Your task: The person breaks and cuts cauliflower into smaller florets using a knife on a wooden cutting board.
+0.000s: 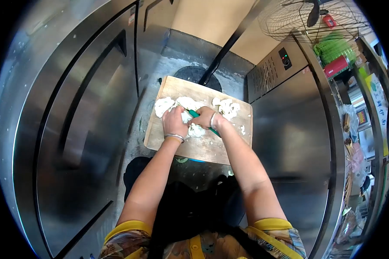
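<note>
White cauliflower pieces (227,107) lie on a wooden cutting board (170,146) low in front of me. My right hand (204,117) is closed around a green-handled knife (193,113). The handle's end shows below the wrist; the blade is mostly hidden. Fingers of my left hand (174,123) are bent onto a white cauliflower piece (186,116) beside the knife. More cauliflower (163,106) sits past my left fingertips, and small crumbs are scattered on the board's right part.
Steel cabinet doors (90,103) stand close on the left, and a steel appliance (289,125) on the right. Behind the board is a fan's black pole (229,47) on a round base (199,75). Cluttered shelves (358,142) line the far right.
</note>
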Demonstrator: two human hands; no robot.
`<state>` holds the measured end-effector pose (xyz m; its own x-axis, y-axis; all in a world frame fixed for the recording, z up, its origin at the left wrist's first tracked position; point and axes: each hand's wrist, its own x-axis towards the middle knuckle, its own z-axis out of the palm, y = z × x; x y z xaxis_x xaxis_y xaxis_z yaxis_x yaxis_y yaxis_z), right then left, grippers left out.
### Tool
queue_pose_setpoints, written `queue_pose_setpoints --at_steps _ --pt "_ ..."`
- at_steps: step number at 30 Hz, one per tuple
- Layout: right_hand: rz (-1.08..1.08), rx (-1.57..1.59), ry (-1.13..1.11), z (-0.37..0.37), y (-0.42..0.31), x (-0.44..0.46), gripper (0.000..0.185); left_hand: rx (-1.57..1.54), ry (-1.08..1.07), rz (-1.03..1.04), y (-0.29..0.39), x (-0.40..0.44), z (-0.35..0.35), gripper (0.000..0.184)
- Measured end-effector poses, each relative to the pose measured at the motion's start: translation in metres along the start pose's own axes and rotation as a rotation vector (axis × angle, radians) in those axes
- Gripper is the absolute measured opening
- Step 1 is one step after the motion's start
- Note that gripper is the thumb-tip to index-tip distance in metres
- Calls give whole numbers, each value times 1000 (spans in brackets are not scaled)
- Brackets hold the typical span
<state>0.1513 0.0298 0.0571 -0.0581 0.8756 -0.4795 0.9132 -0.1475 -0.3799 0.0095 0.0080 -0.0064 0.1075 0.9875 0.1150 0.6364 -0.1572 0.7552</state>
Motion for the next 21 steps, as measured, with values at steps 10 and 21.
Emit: queue_pose_setpoints --at_steps 10,21 --pt "-48 780 -441 -21 21 -40 20 -26 111 64 -9 4 7 42" --pt "134 2050 -106 63 90 -109 15 -202 67 410 32 -12 -18 37"
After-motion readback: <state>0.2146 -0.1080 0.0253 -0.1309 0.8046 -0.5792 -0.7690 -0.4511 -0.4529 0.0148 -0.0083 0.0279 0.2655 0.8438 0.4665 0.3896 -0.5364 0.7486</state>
